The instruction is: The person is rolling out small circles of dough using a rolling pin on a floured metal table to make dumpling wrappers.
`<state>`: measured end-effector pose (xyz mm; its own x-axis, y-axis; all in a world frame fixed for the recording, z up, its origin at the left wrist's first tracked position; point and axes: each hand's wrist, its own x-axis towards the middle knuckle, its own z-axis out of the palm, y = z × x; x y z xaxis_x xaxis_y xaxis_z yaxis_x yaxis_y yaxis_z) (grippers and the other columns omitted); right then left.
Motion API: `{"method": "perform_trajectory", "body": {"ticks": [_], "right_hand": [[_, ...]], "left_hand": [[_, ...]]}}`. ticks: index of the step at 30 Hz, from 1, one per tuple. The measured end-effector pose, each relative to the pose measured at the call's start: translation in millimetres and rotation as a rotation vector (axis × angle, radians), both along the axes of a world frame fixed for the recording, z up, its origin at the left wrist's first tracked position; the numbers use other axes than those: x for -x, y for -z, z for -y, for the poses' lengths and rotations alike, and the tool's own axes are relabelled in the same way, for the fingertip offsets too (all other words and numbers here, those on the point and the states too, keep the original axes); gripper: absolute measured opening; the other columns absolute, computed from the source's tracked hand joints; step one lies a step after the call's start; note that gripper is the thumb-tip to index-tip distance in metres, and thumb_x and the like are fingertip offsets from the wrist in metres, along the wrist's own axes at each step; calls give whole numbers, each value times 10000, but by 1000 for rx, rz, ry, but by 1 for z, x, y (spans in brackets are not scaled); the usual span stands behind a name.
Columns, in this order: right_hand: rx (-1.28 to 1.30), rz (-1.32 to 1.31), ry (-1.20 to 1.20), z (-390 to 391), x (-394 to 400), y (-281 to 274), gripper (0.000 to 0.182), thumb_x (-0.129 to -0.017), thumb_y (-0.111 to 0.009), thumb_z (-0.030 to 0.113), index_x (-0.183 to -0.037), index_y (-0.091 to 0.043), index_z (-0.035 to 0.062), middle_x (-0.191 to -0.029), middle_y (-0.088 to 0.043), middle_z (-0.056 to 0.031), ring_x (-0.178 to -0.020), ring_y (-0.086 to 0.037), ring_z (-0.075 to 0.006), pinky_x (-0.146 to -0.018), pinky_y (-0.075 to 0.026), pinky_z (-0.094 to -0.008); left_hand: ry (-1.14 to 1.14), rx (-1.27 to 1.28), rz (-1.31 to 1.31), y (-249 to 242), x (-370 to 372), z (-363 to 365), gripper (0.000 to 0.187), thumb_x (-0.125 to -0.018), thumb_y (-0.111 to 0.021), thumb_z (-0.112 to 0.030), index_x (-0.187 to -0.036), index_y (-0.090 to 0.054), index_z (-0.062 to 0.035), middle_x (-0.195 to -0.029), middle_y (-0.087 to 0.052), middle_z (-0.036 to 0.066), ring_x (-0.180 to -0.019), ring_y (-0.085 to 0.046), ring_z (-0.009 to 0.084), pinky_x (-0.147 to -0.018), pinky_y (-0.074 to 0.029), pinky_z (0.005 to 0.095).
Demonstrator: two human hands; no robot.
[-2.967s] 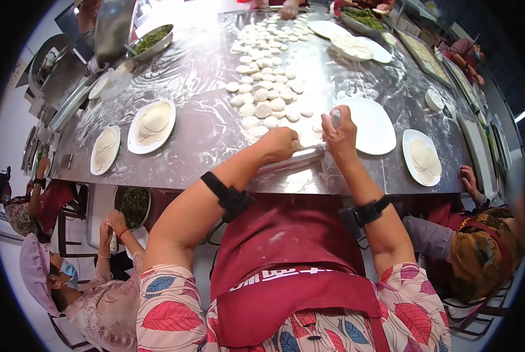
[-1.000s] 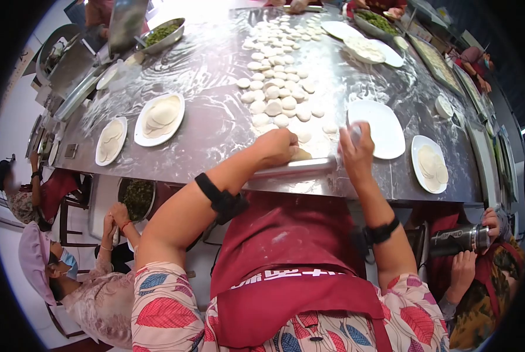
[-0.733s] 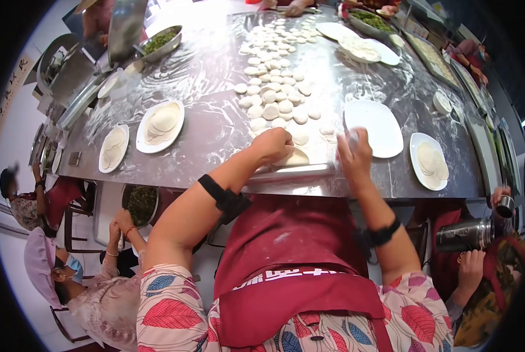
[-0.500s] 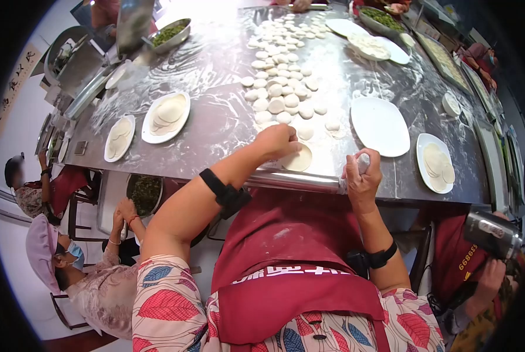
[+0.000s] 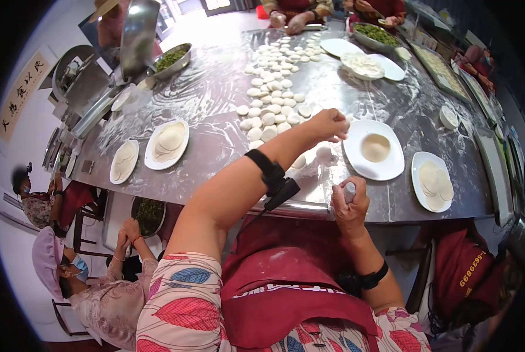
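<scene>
My left hand (image 5: 331, 125) reaches across to the left rim of a white plate (image 5: 356, 168), its fingers loosely bent and apart, holding nothing. On that plate is one thin round dough wrapper (image 5: 376, 148), apart from my fingers. Closer to the table edge, my right hand (image 5: 351, 212) is wrapped round a flour-dusted rolling pin (image 5: 349, 192), of which only the pale end shows. Small dough pieces (image 5: 324, 154) lie between my hands and below my left forearm. A long spread of flattened dough pieces (image 5: 268, 118) runs up the table beyond.
Stacked wrappers rest on a plate (image 5: 432, 202) at right and on two plates (image 5: 173, 158) at left. Bowls of green filling (image 5: 171, 71) stand farther off. A small white bowl (image 5: 449, 117) sits at right. Other people work around the floury metal table (image 5: 215, 126).
My left hand has moved from the wrapper at the table edge to the plate on the right, where a wrapper now lies. My right hand stays round the rolling pin. The view has shifted.
</scene>
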<state>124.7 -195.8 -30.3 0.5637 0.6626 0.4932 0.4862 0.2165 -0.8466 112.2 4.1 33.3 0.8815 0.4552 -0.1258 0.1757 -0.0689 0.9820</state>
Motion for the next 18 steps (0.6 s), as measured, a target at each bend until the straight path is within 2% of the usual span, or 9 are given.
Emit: {"method": "perform_trajectory", "body": {"ticks": [2, 4, 6, 7, 9, 12, 13, 16, 18], "right_hand": [[-67, 254, 83, -1, -4, 0, 212, -808, -641, 22, -962, -498, 46, -697, -551, -111, -550, -566, -179, -492, -441, -291], [-183, 705, 210, -8, -10, -6, 228, -801, -632, -1, -988, -508, 42, -691, -545, -117, -587, -578, -181, -503, -441, -292], [-118, 297, 93, -10, -20, 28, 206, -822, -587, -7, -1009, -507, 30, -724, -526, -75, -587, -530, -140, -509, -428, -275], [-107, 89, 47, -12, -18, 32, 190, -839, -560, -4, -1017, -502, 23, -749, -515, -46, -578, -495, -110, -511, -419, -258], [-106, -173, -34, -13, -19, 42, 193, -864, -540, 15, -1045, -483, 47, -739, -476, -3, -562, -433, -52, -494, -382, -191], [-78, -349, -92, -10, -1, 15, 159, -887, -543, 63, -985, -418, 68, -701, -459, -17, -509, -417, -70, -456, -355, -198], [-81, -286, -64, -11, -2, 16, 152, -897, -539, 81, -989, -418, 67, -669, -452, -16, -503, -415, -76, -450, -348, -199], [-37, -226, -37, -11, -1, 12, 157, -917, -535, 135, -992, -419, 61, -627, -449, -19, -499, -419, -88, -450, -345, -204], [5, -219, -40, -9, -1, 10, 165, -925, -533, 158, -993, -419, 59, -630, -456, -24, -509, -429, -92, -460, -350, -207]], "left_hand": [[58, -758, -291, 22, -2, -16, 288, -730, -684, -198, -961, -612, -41, -1005, -608, 130, -966, -582, 248, -821, -473, 340], [100, -997, -180, 79, -4, -34, 360, -650, -695, -197, -978, -628, -65, -969, -625, 142, -943, -589, 321, -781, -475, 408], [133, -972, -483, 65, 2, -20, 263, -643, -658, -138, -891, -651, -50, -921, -613, 182, -905, -595, 340, -756, -486, 437], [5, -989, -313, 90, -2, -23, 229, -628, -653, -114, -844, -655, -37, -919, -606, 214, -911, -593, 360, -758, -489, 450], [93, -1076, -337, 90, -7, -22, 226, -614, -655, -96, -831, -646, -33, -942, -600, 217, -931, -582, 371, -767, -490, 447], [91, -1153, -188, 89, -12, -14, 312, -581, -671, -103, -881, -641, -21, -871, -649, 191, -897, -629, 353, -737, -506, 412], [146, -1063, -229, 58, 5, -1, 288, -599, -664, -93, -874, -632, -17, -885, -652, 184, -876, -638, 341, -708, -506, 413], [-40, -951, -8, 57, 17, 12, 213, -654, -624, -67, -857, -600, -8, -757, -638, 198, -725, -638, 366, -637, -502, 433], [76, -503, -66, 39, 51, 21, 195, -643, -631, -76, -826, -624, -9, -732, -639, 189, -703, -638, 344, -625, -502, 410]]}}
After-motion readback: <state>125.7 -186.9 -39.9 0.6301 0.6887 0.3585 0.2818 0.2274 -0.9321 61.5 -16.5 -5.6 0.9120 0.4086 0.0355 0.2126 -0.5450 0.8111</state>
